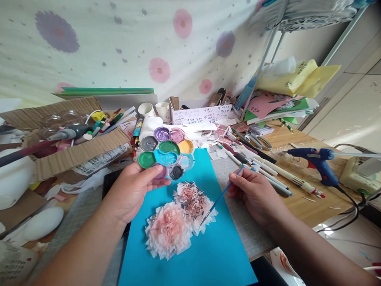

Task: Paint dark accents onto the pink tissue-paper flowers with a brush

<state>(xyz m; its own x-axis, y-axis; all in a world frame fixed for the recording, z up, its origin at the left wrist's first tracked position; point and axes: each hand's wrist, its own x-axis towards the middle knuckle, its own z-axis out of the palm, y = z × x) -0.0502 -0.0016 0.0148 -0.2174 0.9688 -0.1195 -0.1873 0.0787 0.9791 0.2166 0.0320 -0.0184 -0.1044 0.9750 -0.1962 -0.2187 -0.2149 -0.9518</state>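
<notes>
A paint palette (167, 156) with round wells of purple, pink, grey, green, yellow, blue and black paint is gripped at its near left edge by my left hand (138, 184). My right hand (248, 187) pinches a thin blue paintbrush (223, 193), whose tip points down at the edge of a ruffled paper flower (195, 205). That flower is pale pink with dark marks over its petals. Beside it, nearer to me, lies a second pink and white paper flower (169, 230) without dark marks. Both rest on a bright blue sheet (182, 272).
Several pens and markers (269, 173) lie to the right, near scissors (258, 141). A blue glue gun (319, 159) with a cord stands on the wooden table. A cardboard box (84, 153) of supplies sits left. Paper cups (146, 110) stand behind the palette.
</notes>
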